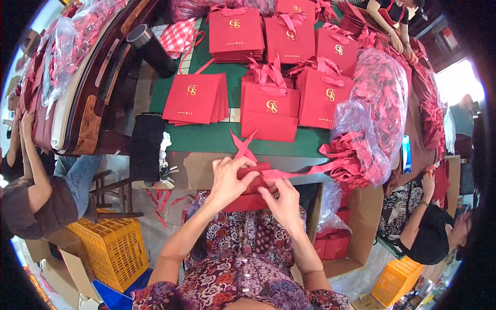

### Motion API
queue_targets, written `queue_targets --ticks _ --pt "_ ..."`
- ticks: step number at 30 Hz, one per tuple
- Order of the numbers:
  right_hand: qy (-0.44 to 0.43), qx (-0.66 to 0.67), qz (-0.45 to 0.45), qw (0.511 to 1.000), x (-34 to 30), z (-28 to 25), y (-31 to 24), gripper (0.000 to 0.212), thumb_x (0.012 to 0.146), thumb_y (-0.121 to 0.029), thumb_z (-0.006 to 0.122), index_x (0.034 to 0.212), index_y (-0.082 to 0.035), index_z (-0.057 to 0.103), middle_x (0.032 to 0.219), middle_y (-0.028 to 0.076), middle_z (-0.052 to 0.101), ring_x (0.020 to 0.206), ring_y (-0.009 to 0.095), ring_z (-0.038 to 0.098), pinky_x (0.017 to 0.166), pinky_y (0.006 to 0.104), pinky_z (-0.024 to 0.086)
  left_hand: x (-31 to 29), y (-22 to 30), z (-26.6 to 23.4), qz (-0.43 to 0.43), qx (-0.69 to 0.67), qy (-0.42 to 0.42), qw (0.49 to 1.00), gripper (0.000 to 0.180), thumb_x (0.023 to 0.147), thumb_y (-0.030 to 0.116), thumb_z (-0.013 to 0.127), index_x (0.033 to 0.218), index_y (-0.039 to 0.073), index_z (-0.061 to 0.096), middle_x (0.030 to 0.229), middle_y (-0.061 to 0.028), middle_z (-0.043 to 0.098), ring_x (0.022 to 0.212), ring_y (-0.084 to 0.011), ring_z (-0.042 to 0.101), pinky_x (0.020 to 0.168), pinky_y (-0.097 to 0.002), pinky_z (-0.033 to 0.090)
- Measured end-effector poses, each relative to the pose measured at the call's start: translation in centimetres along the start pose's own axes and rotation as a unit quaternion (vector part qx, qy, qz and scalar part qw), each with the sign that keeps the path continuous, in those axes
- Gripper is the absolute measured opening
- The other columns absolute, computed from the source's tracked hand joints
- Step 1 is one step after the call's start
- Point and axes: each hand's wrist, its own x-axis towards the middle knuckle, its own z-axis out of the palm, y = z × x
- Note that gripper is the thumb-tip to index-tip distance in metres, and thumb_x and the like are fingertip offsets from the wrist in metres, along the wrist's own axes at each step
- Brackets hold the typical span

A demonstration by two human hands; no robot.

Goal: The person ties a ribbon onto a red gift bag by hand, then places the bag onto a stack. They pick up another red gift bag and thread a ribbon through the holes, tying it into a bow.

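A small red paper gift bag (pixel 243 203) is at the table's front edge, close to my body. My left hand (pixel 229 181) is closed on the bag's top edge, its thumb and fingers pressed together. A red ribbon end (pixel 243 145) sticks up beyond that hand. My right hand (pixel 283 202) pinches another red ribbon (pixel 294 174) beside the bag's top; this ribbon stretches right toward a loose ribbon bundle (pixel 347 165). The fingers partly hide the bag's opening and where the ribbon meets it.
Stacks of red gift bags (pixel 195 98) cover the green tabletop (pixel 201 138). A dark flask (pixel 155 54) stands at the back left, and a plastic sack of ribbons (pixel 380 93) lies at right. A cardboard box (pixel 361 227) and yellow crate (pixel 111 250) flank me. Other people work on both sides.
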Motion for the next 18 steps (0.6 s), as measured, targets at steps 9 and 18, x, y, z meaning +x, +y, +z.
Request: queue_targets --ticks 9,18 --pt "-0.023 0.027 -0.062 0.997 3.1 -3.7 -1.4 0.007 0.091 -0.005 0.068 0.096 0.000 0.070 0.092 0.011 0.065 0.085 0.023 0.064 0.076 0.0319 0.051 -0.5 1.7 -0.6 0.074 0.015 -0.013 0.997 0.015 0.077 0.018 0.079 0.090 0.015 0.072 0.081 0.0011 0.072 0.083 -0.0209 0.057 0.089 -0.0407 0.034" --pt "-0.194 -0.022 -0.114 0.974 6.0 -4.5 1.2 0.015 0.089 -0.016 0.070 0.099 -0.006 0.076 0.102 0.011 0.064 0.102 0.028 0.060 0.093 0.0384 0.047 -1.5 2.1 -0.8 0.227 0.124 0.029 0.965 0.018 0.077 0.013 0.070 0.093 0.017 0.074 0.086 0.0055 0.064 0.087 -0.0180 0.054 0.089 -0.0401 0.036"
